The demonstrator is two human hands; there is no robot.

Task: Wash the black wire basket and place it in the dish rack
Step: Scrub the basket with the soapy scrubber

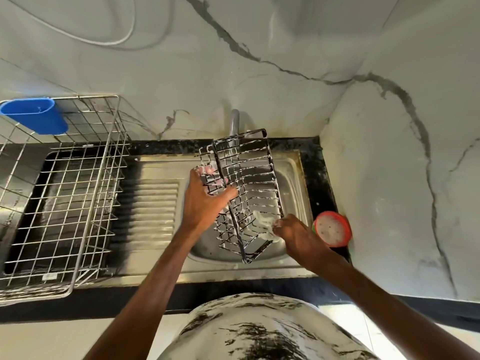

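**Soapy basket held over sink, both hands on it**

L hand (205, 198): fingers (207, 169) curled thru the wires of the black wire basket (249, 183) at its upper-left side, thumb clamped across a wire on the near side. A firm grasp, not loose. Suds on the fingertips.

R hand (296, 235): fingers (280, 225) bunched round a pale scrub pad (262, 219), pressing it vs. the basket's lower-right wires. Pad is foamy and partly poked in btwn the wires.

Basket: lifted and tilted above the sink (293, 172) bowl, long axis running far-to-near, white foam along most wires. Far end sits in front of the tap (233, 123); near end hangs over the bowl's front edge. L hand is on its left flank, R hand at its near-right corner, so the basket lies btwn the two hands.

Dish rack (78, 203): silver wire, on the black desk (317, 175) far left, well apart from the basket, w/ the ribbed drainboard (153, 203) btwn them. Blue cup (36, 115) hooked on the rack's far-left corner.

Red-rimmed soap tub (332, 228) stands on the desk just beside the R hand, by the marble-look wall.
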